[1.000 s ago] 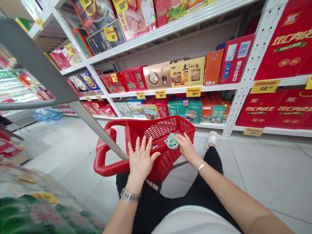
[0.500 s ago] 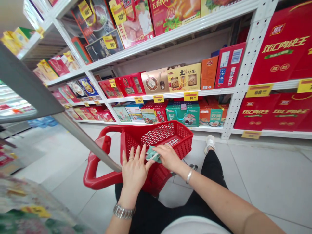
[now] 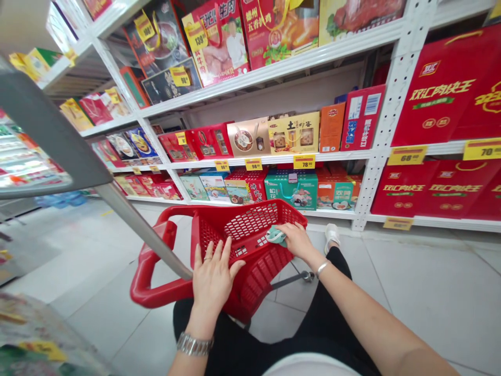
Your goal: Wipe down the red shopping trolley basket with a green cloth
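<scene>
A red plastic shopping cart basket point(image 3: 254, 277) with lattice sides stands in front of me, tilted in the view. My left hand point(image 3: 214, 277) rests at its near rim on the handle side, fingers spread and holding nothing. A green cloth with a pale edge point(image 3: 276, 236) is bunched in my right hand point(image 3: 296, 239), whose fingers are closed round it over the basket's near far-right rim. The cart's red handle point(image 3: 143, 282) loops out to the left. Through the lattice, nothing lying inside the basket can be made out.
A grey-framed metal post point(image 3: 144, 230) slants down to the cart from the upper left. Behind stand white shelves point(image 3: 250, 162) with boxed goods and yellow price tags. Large red gift boxes point(image 3: 438, 94) fill the right-hand shelves. My shoe point(image 3: 332, 237) is on the tiled floor.
My right hand has moved right along the basket's rim with the cloth, away from my left hand. My left hand stays at the handle side, fingers still spread.
</scene>
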### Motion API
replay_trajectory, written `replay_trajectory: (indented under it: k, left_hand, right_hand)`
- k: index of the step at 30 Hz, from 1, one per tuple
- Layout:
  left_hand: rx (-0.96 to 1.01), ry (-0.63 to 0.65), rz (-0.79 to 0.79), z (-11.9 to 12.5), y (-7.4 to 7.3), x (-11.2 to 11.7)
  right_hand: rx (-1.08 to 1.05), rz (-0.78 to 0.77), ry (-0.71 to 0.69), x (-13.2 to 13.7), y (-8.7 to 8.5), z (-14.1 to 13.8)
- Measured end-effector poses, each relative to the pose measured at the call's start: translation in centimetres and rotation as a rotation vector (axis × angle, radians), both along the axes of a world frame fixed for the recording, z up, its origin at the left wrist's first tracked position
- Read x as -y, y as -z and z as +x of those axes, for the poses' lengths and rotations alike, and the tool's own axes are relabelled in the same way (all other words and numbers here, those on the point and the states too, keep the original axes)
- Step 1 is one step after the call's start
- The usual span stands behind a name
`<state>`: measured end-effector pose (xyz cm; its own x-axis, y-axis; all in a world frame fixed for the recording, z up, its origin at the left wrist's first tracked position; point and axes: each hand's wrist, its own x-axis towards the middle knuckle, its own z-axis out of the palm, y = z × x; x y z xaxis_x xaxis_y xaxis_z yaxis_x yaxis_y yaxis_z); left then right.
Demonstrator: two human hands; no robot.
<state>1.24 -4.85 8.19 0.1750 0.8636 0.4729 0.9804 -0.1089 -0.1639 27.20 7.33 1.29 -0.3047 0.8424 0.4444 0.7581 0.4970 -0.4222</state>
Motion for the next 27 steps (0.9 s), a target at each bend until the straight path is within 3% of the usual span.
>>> replay_trajectory:
  k: [8,16,21,27]
  left_hand:
    - [-0.029,-0.011,0.008,-0.4,0.1,-0.8]
    - [-0.032,-0.008,0.01,0.5,0.0,-3.4]
    - [-0.028,-0.007,-0.011,-1.0,-0.4,-5.9]
    - [-0.002,-0.052,-0.083,-3.8,-1.1,-8.7]
  right_hand:
    - [-0.001,-0.025,0.103,-2.7,0.7,3.5]
    - [-0.003,-0.026,0.114,-3.4,0.7,5.2]
    - [-0.021,-0.013,0.117,-2.3,0.7,5.4]
    - [-0.046,0.032,0.067,1.4,1.1,2.9]
